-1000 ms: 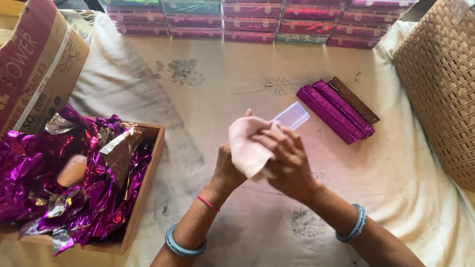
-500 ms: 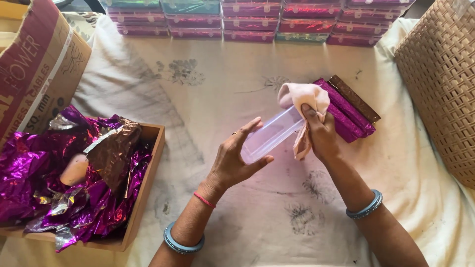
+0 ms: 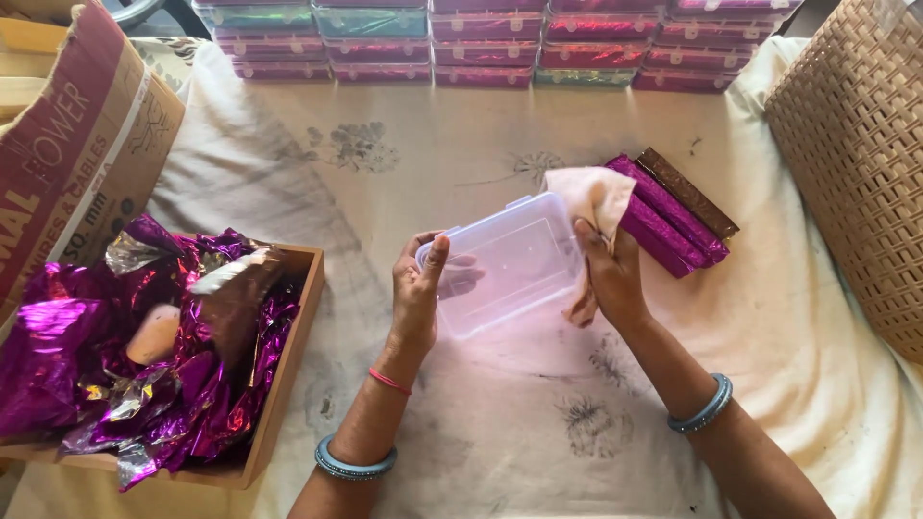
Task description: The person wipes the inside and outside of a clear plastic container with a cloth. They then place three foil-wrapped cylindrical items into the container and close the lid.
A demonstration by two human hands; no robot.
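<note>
A clear plastic box (image 3: 505,261) is held above the cloth-covered worktop (image 3: 500,413), gripped at its 9 o'clock end by the left hand (image 3: 419,288) and at 3 o'clock by the right hand (image 3: 608,274), closed around a pinkish cloth (image 3: 588,207) too.

A pale cream cloth (image 3: 500,423) with faded flower prints covers the whole work surface, wrinkled toward the left. On it, at the far edge, stands a row of stacked pink and green boxes (image 3: 500,43). A bundle of purple foil-wrapped bars (image 3: 668,216) lies right of centre. A woven basket (image 3: 856,154) sits at the right edge; a wooden tray (image 3: 288,375) of crumpled purple foil rests at the left, apparently beside a cardboard carton (image 3: 67,163).
</note>
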